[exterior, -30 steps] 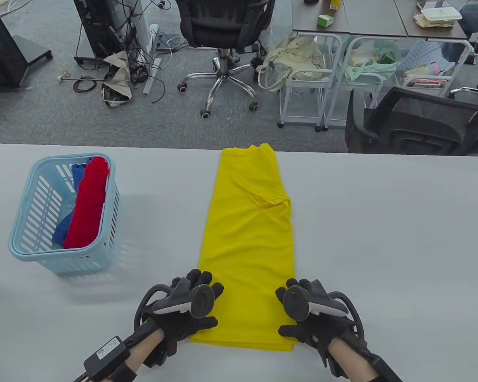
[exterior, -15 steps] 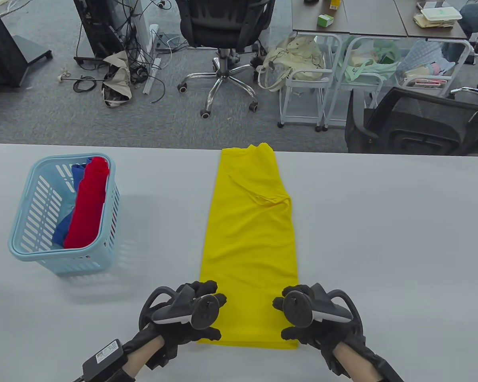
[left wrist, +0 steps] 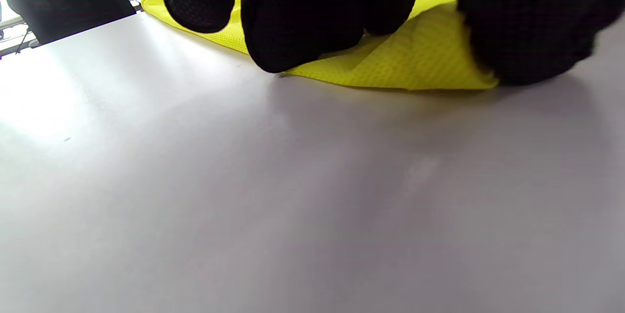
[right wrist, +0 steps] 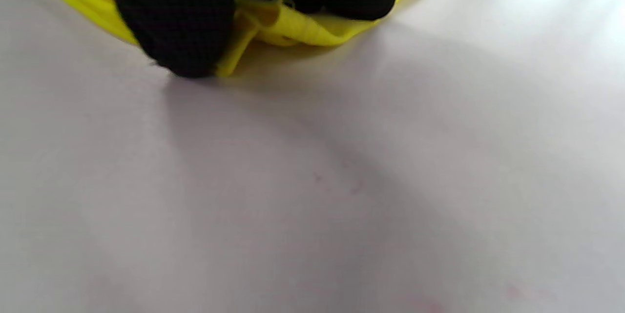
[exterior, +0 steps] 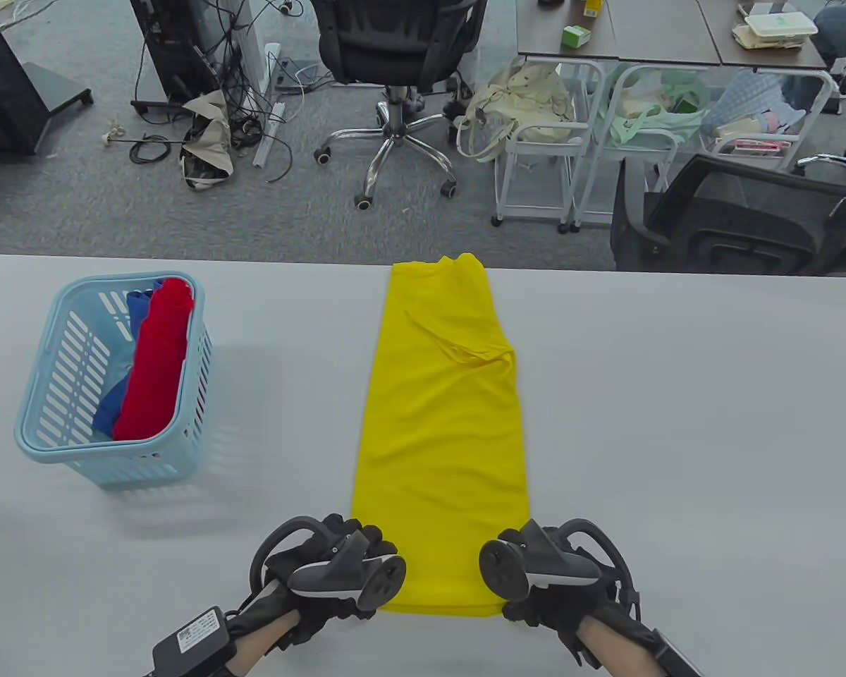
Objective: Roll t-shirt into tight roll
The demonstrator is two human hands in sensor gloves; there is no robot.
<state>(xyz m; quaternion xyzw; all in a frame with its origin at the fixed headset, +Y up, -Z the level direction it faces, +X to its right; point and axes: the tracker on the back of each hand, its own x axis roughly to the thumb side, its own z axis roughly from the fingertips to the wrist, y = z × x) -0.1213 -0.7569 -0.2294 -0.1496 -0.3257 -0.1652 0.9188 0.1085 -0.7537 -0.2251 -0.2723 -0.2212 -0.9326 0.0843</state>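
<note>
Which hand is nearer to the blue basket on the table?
Left. The left hand grips the yellow t-shirt at its near left corner, below and right of the blue basket. The right hand grips the opposite corner, farther away.

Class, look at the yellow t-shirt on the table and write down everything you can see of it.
The yellow t-shirt is folded into a long narrow strip that lies flat on the grey table, its collar end far and its hem near. It looks like fine mesh knit, with a creased sleeve fold partway along. The left hand and right hand pinch its near corners, lifting the hem edge slightly.
</note>
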